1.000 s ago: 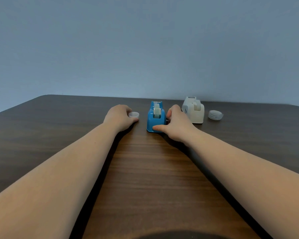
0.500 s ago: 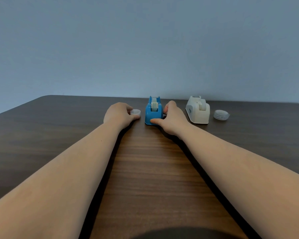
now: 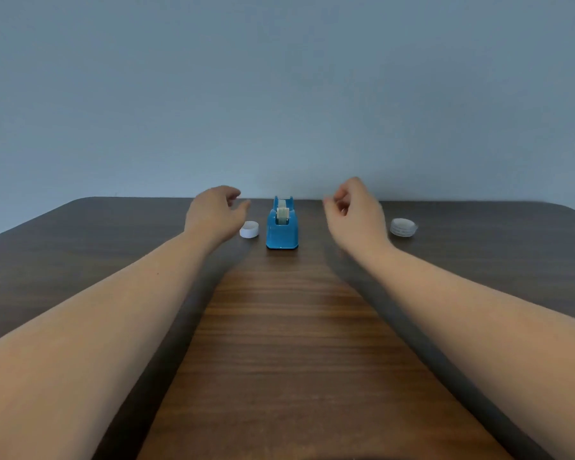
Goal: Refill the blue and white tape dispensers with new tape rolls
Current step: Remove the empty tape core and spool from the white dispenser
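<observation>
The blue tape dispenser (image 3: 282, 231) stands on the dark wooden table (image 3: 279, 327), end-on to me, with a pale tape roll seated in it. A small white empty core ring (image 3: 249, 229) lies just left of it. My left hand (image 3: 214, 212) hovers above the ring with fingers spread, touching nothing. My right hand (image 3: 357, 210) hangs in the air right of the blue dispenser, fingers loosely curled and nothing visible in them. The white dispenser is out of sight, apparently hidden behind my right hand.
A short stack of clear tape rolls (image 3: 403, 227) lies at the right, past my right hand. The table's far edge runs close behind the dispenser, against a plain grey-blue wall. Both forearms stretch over the near tabletop.
Both hands have let go and risen off the table: the left off the white ring, the right off the blue dispenser. The right hand now covers the white dispenser.
</observation>
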The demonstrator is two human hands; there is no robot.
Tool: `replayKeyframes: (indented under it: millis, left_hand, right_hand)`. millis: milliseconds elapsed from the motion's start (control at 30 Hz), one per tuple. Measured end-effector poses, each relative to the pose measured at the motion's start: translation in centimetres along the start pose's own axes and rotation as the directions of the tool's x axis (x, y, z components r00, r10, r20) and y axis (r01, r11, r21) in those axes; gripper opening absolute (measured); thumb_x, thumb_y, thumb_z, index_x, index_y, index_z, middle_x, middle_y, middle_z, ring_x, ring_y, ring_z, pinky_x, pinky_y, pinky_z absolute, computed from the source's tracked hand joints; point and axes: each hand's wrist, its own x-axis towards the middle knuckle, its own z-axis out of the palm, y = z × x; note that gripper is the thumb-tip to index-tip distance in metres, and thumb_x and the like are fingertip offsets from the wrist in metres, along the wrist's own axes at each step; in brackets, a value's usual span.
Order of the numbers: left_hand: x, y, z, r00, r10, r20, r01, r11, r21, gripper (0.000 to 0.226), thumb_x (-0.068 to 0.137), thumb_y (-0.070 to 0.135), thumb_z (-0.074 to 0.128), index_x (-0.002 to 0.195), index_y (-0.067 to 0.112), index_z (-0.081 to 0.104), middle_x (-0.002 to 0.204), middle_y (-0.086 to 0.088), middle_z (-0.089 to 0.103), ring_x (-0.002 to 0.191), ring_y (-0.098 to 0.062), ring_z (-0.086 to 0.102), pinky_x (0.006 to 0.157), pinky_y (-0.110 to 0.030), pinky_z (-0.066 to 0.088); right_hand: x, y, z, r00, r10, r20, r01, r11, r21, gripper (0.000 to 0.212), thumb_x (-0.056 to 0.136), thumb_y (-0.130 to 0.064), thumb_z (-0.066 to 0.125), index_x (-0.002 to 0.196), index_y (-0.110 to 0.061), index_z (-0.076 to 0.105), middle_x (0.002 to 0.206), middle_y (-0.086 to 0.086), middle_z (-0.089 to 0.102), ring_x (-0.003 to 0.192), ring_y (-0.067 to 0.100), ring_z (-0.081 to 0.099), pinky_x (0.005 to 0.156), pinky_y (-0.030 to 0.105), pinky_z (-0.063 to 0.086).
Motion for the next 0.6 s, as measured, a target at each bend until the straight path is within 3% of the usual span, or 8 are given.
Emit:
replayKeyframes:
  millis: [133,333,400,467,533,600]
  left_hand:
    - [-0.8,4.0,-0.2,0.992,0.129,0.002,-0.128,0.984,-0.125,0.046,0.093,0.035,0.051,0.135,0.018,0.049,0.142,-0.001,0.050,0.130,-0.021,0.047,0.108,-0.035,0.036]
    - [-2.1,10.1,3.4,0.922,0.288,0.260,-0.269,0.957,-0.106,0.061,0.094,0.042,0.048,0.146,0.016,0.030,0.155,0.001,0.031,0.141,-0.020,0.032,0.114,-0.030,0.024]
    - [-2.7,11.6,5.0,0.889,0.294,0.352,-0.281,0.956,-0.087,0.068,0.093,0.044,0.049,0.147,0.012,0.025,0.156,-0.002,0.028,0.143,-0.019,0.027,0.111,-0.028,0.022]
    - [-3.2,12.7,6.6,0.867,0.263,0.423,-0.253,0.964,-0.082,0.069,0.091,0.046,0.051,0.144,0.008,0.028,0.153,-0.006,0.035,0.139,-0.022,0.033,0.106,-0.029,0.029]
    - [-3.5,13.4,8.0,0.857,0.224,0.464,-0.203,0.974,-0.095,0.064,0.089,0.045,0.054,0.139,0.008,0.035,0.146,-0.008,0.044,0.132,-0.024,0.042,0.096,-0.029,0.035]
    - [-3.4,13.5,9.0,0.858,0.208,0.470,-0.164,0.977,-0.132,0.055,0.089,0.041,0.056,0.133,0.011,0.042,0.137,-0.006,0.052,0.124,-0.023,0.049,0.086,-0.025,0.036]
  right_hand:
    - [3.0,2.5,-2.5,0.992,0.110,-0.058,-0.112,0.993,-0.039,0.016,0.090,-0.029,0.051,0.088,-0.014,0.044,0.091,0.010,0.061,0.088,0.030,0.056,0.074,0.037,0.043]
    - [5.8,5.3,-4.0,0.922,0.369,0.118,-0.367,0.929,-0.039,0.038,0.097,-0.044,0.032,0.096,-0.010,0.049,0.092,0.010,0.055,0.101,0.028,0.052,0.075,0.032,0.033]
    - [6.7,6.1,-3.9,0.873,0.431,0.227,-0.435,0.900,-0.035,0.059,0.097,-0.051,0.023,0.121,-0.007,0.052,0.121,0.015,0.057,0.124,0.030,0.047,0.093,0.036,0.036]
    - [7.7,6.7,-3.4,0.813,0.478,0.332,-0.508,0.861,0.003,0.079,0.092,-0.063,0.017,0.140,-0.004,0.037,0.146,0.012,0.042,0.135,0.030,0.036,0.109,0.039,0.027]
    - [8.5,7.4,-2.7,0.754,0.515,0.407,-0.592,0.801,0.083,0.092,0.080,-0.077,0.019,0.140,-0.010,0.038,0.140,0.007,0.047,0.129,0.027,0.042,0.110,0.041,0.029]
    - [9.2,8.1,-2.1,0.733,0.526,0.432,-0.629,0.766,0.135,0.092,0.073,-0.082,0.023,0.125,-0.012,0.051,0.103,0.002,0.057,0.097,0.021,0.053,0.093,0.033,0.041]
